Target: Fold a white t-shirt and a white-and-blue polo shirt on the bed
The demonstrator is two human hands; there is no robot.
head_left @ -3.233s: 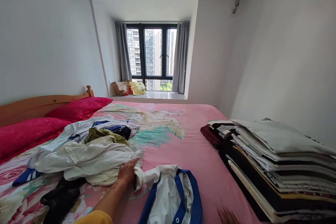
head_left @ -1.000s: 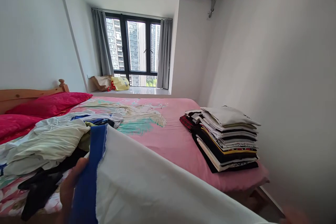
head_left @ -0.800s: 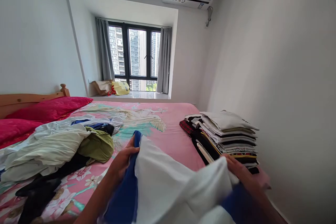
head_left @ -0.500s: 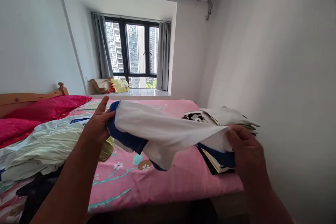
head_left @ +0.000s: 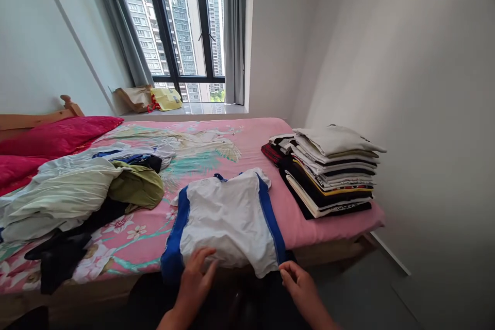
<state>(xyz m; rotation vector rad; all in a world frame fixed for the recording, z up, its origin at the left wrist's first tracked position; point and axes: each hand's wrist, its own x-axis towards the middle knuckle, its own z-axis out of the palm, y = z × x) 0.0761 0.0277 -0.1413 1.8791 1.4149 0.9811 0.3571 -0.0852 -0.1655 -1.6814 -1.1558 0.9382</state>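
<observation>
A white shirt with blue side panels (head_left: 228,211) lies spread on the bed, its near end hanging over the front edge. At the bottom left of the shirt, my left hand (head_left: 195,281) has its fingers apart over the white cloth. Whether those fingertips touch the cloth is hard to tell. My right hand (head_left: 301,286) pinches the shirt's lower right corner, by the blue panel, between thumb and fingers.
Right of the shirt stands a tall stack of folded clothes (head_left: 332,170). A loose heap of clothes (head_left: 69,196) covers the bed's left side, below red pillows (head_left: 65,136). Paper bags (head_left: 135,98) sit on the window sill. The pink bed sheet (head_left: 263,136) reaches the near edge.
The shirt, stretched between both hands in the air before, is now laid on the bed. Both hands have come down and closer together, and the view has tilted downward.
</observation>
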